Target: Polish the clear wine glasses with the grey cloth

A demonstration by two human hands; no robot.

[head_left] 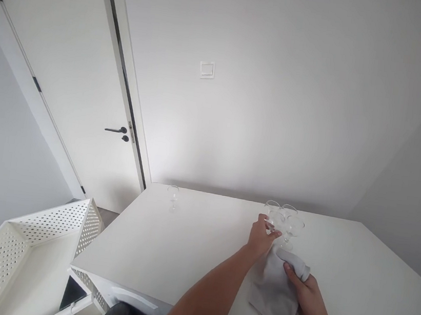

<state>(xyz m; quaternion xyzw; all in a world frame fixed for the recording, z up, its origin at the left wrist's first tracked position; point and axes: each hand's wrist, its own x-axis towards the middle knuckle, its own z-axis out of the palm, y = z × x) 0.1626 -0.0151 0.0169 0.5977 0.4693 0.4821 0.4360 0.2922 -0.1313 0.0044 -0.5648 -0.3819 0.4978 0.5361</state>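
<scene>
My left hand (262,234) is closed around the lower part of a clear stemmed glass (276,219); whether its foot touches the table is hidden by my fingers. Close behind and beside it stand several more clear glasses, among them a stemmed glass (294,226) on the right. A light grey cloth (273,295) is gripped in my right hand (304,288), the thumb pressed on top of its folded upper end. The rest of the cloth hangs down over the table's near part.
Another stemmed glass (173,194) stands alone at the back left of the white table (168,245). A white perforated tray-like unit (49,229) is at the lower left, with a dark flat object (73,293) and a white cable by it. A door (69,82) and wall lie behind.
</scene>
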